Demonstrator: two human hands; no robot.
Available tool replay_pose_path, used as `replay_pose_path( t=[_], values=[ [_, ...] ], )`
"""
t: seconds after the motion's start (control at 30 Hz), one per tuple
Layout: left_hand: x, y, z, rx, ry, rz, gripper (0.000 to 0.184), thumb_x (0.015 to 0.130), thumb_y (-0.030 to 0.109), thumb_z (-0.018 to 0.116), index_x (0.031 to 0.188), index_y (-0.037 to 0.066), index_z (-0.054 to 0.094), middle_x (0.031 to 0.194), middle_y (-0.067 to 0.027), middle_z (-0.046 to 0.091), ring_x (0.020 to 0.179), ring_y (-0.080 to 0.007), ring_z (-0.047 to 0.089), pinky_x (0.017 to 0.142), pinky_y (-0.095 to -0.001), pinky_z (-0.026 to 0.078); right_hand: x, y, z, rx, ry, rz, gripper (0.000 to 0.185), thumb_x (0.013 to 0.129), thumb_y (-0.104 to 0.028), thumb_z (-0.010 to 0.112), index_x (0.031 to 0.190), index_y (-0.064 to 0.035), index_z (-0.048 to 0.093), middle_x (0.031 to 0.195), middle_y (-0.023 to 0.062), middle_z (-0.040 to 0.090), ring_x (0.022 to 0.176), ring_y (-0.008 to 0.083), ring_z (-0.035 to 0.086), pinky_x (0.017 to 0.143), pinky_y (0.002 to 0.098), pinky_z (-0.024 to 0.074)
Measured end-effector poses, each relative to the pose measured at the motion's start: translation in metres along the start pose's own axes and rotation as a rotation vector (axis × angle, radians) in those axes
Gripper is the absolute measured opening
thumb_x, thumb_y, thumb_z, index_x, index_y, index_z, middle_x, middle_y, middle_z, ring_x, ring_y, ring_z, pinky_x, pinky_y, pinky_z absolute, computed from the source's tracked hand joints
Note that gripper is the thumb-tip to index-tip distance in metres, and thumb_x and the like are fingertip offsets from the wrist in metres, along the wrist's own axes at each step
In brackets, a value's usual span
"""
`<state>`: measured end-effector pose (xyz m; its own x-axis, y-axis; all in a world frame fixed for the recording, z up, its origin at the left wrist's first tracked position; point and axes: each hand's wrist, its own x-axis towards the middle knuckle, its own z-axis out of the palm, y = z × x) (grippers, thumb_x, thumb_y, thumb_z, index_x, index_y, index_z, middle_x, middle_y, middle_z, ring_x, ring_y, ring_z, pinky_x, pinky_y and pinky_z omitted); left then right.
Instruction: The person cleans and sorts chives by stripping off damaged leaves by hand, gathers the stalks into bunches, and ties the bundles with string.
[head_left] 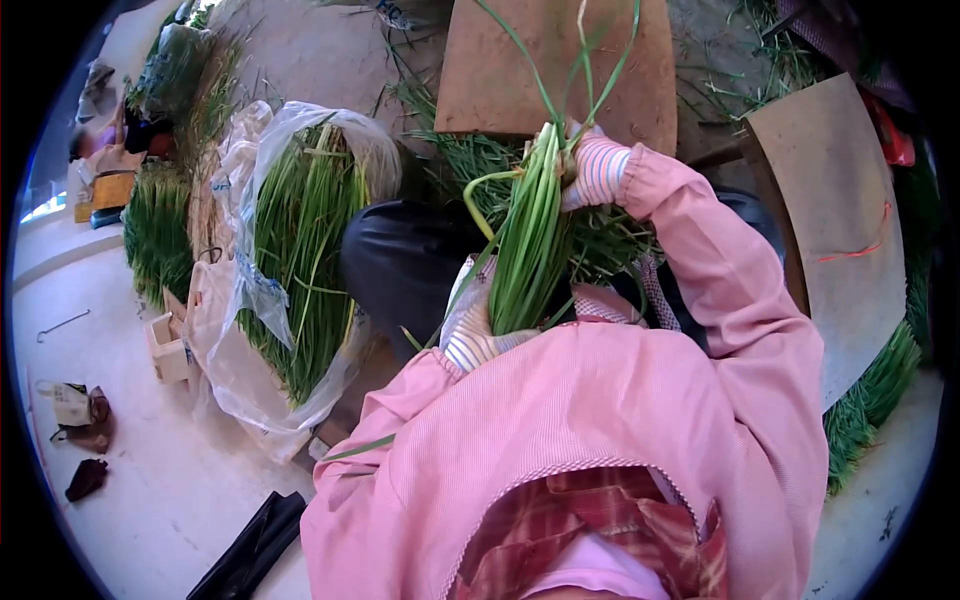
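A bunch of long green chives (533, 235) stands in front of my chest, its pale stem ends pointing away from me. My right hand (598, 170), in a striped glove, is closed around the stems near their far end. Lower down, my left hand (478, 332), also gloved, is wrapped round the leafy end close to my body. One bent yellow-green stalk (474, 205) sticks out to the left, and a few long blades rise beyond the stems over a brown board (560, 75). The fingertips of my left hand are hidden by leaves.
At left, an opened plastic bag (375, 150) holds many chives (305, 250). Loose greens (610, 235) lie between my knees. A tilted board (840, 220) with a red tie (862, 245) stands at right, beside more greens (870, 400). Another person (105, 150) sits far left.
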<state>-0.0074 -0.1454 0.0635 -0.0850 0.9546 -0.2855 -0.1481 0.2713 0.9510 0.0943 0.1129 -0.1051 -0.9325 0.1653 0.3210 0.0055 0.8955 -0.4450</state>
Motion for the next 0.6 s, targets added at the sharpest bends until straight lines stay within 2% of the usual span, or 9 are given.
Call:
replay_pose_path(
  t=[0.07, 0.2, 0.23, 0.3, 0.33, 0.4, 0.47, 0.5, 0.6],
  values=[
    [0.006, 0.028, 0.011, -0.004, -0.031, -0.036, 0.085, 0.05, 0.0, 0.077, 0.124, 0.008, 0.035, 0.114, -0.0025, 0.048, 0.104, -0.0115, 0.045, 0.09, -0.0276, 0.038, 0.001, -0.03, -0.021, 0.216, 0.175, 0.114, 0.023, 0.079, -0.03, 0.05, 0.076, -0.0085, 0.056, 0.073, 0.0076, 0.058, 0.066, 0.0242, 0.056, 0.064, 0.0422, 0.0473],
    [0.001, 0.028, 0.004, 0.086, -0.032, -0.06, 0.085, 0.051, 0.0, 0.076, 0.124, 0.008, 0.035, 0.114, -0.0023, 0.048, 0.104, -0.0116, 0.045, 0.091, -0.0277, 0.039, -0.015, -0.048, -0.005, 0.51, 0.418, 0.249, 0.022, 0.074, -0.025, 0.055, 0.087, -0.0081, 0.059, 0.078, 0.009, 0.059, 0.071, 0.026, 0.056, 0.068, 0.0406, 0.0474],
    [0.002, 0.027, 0.002, 0.115, -0.031, -0.057, 0.084, 0.051, 0.0, 0.076, 0.124, 0.008, 0.035, 0.114, -0.0022, 0.048, 0.104, -0.0117, 0.045, 0.091, -0.0277, 0.039, -0.013, -0.049, -0.01, 0.987, 0.275, 0.396, 0.023, 0.072, -0.025, 0.057, 0.089, -0.0088, 0.059, 0.083, 0.0097, 0.059, 0.074, 0.0265, 0.056, 0.07, 0.0382, 0.047],
    [-0.001, 0.024, 0.002, 0.169, -0.024, -0.066, 0.084, 0.051, -0.001, 0.076, 0.124, 0.008, 0.034, 0.114, -0.0021, 0.048, 0.104, -0.0118, 0.045, 0.091, -0.0278, 0.039, -0.008, -0.049, -0.019, 2.132, 0.4, 0.982, 0.029, 0.067, -0.023, 0.062, 0.093, -0.0102, 0.059, 0.091, 0.0111, 0.06, 0.079, 0.0275, 0.056, 0.075, 0.0334, 0.0462],
    [-0.002, 0.013, 0.001, -0.191, -0.023, -0.256, 0.082, 0.053, -0.002, 0.075, 0.123, 0.009, 0.035, 0.116, -0.002, 0.048, 0.104, -0.0124, 0.045, 0.091, -0.0281, 0.039, -0.021, -0.026, -0.003, 1.247, 0.207, 0.713, 0.026, 0.069, -0.02, 0.061, 0.093, -0.0097, 0.059, 0.09, 0.011, 0.06, 0.079, 0.0272, 0.056, 0.073, 0.0326, 0.0465],
    [-0.007, 0.013, 0.003, -0.23, -0.019, -0.217, 0.08, 0.054, -0.002, 0.074, 0.123, 0.009, 0.035, 0.116, -0.0022, 0.048, 0.104, -0.0127, 0.046, 0.091, -0.0283, 0.039, -0.006, -0.057, -0.052, 0.932, 0.202, 0.732, 0.016, 0.074, -0.01, 0.054, 0.09, -0.0072, 0.058, 0.081, 0.008, 0.057, 0.072, 0.0214, 0.054, 0.064, 0.0303, 0.0463],
    [-0.009, 0.013, 0.003, -0.274, -0.021, -0.166, 0.078, 0.055, -0.002, 0.073, 0.123, 0.009, 0.036, 0.116, -0.0026, 0.048, 0.105, -0.0131, 0.046, 0.091, -0.0284, 0.039, 0.01, -0.067, -0.096, 1.078, 0.306, 0.894, 0.012, 0.08, 0.0, 0.047, 0.086, -0.0048, 0.056, 0.071, 0.0051, 0.055, 0.065, 0.0156, 0.053, 0.054, 0.028, 0.0462],
    [-0.01, 0.014, 0.004, -0.291, -0.03, -0.173, 0.078, 0.056, -0.002, 0.073, 0.123, 0.009, 0.036, 0.116, -0.0027, 0.048, 0.105, -0.0133, 0.046, 0.091, -0.0284, 0.039, 0.012, -0.057, -0.107, 1.714, 0.642, 1.173, 0.012, 0.079, 0.002, 0.048, 0.086, -0.0043, 0.056, 0.073, 0.0061, 0.056, 0.066, 0.0165, 0.053, 0.056, 0.0282, 0.0465],
    [-0.016, 0.013, 0.004, -0.357, -0.051, -0.198, 0.077, 0.056, -0.001, 0.073, 0.123, 0.008, 0.036, 0.117, -0.0032, 0.048, 0.105, -0.0137, 0.046, 0.091, -0.0284, 0.038, -0.001, 0.012, -0.174, 1.271, 0.467, 0.606, 0.014, 0.083, -0.01, 0.045, 0.091, -0.0061, 0.056, 0.082, 0.0074, 0.058, 0.074, 0.0177, 0.054, 0.065, 0.0274, 0.0461]
  ],
)
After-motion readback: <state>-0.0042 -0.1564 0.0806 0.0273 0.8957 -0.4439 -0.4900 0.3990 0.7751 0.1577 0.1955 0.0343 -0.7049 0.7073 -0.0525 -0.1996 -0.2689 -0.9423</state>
